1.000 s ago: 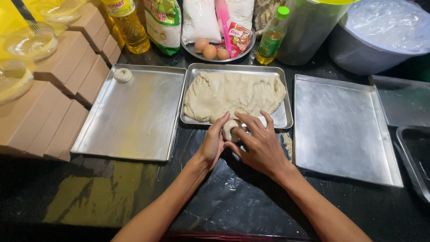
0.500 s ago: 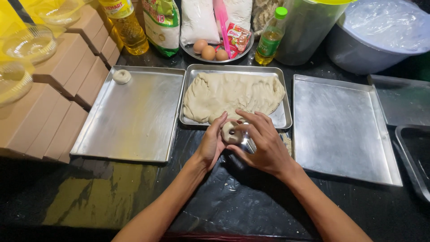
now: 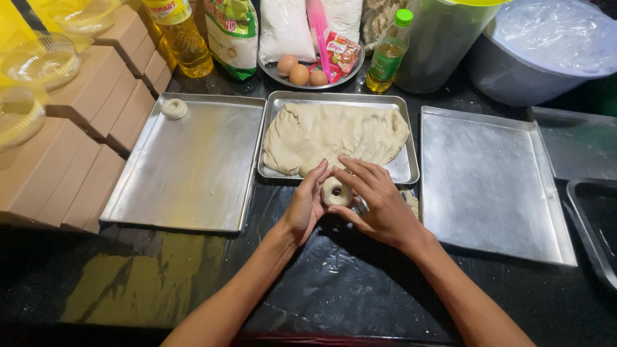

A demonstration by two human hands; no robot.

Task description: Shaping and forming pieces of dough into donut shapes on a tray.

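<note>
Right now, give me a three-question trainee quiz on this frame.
1. True or false: the left tray holds one dough ring.
2. What do the left hand and right hand hold between them?
A) an egg
B) a small ring of dough
C) a bottle
3. How many eggs lie on the plate behind the dough tray?

Key: 1 true; 2 B; 3 three.

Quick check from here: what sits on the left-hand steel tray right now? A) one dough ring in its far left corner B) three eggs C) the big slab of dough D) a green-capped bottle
A: the left tray carries only a single dough ring near its far left corner.
</note>
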